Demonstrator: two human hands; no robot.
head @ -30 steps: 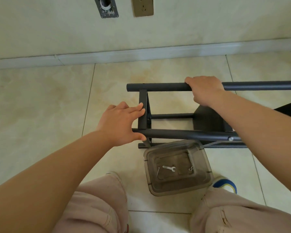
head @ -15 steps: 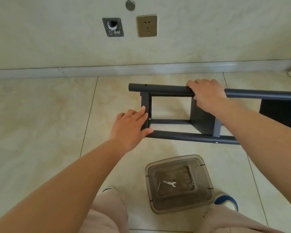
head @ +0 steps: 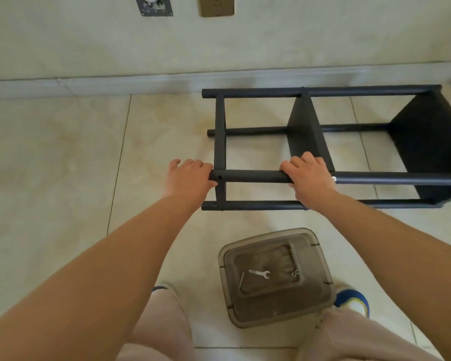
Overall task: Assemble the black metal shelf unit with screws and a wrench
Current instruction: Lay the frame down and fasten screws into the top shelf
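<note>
On the floor ahead of my fingers: the black metal shelf unit lies on its side on the tile floor, its long tubes running left to right, parallel to the wall.
Left hand: my left hand sits at the left end of the nearest upper tube, fingers loosely bent over the end cap, thumb beneath; I cannot tell whether it truly grips or only rests there.
Right hand: my right hand wraps over the same tube further right, fingers curled round it, gripping.
Beyond my right fingers: a black shelf panel stands upright between the tubes; a second panel closes the far right end.
Just right of my right hand: a silver screw head shows on the tube.
Nearer to me than my fingers: a translucent plastic box stands on the floor between my knees.
On the box lid: a small silver wrench, a dark hex key to its left, and small fasteners to its right.
Beside the box: my blue shoe.
</note>
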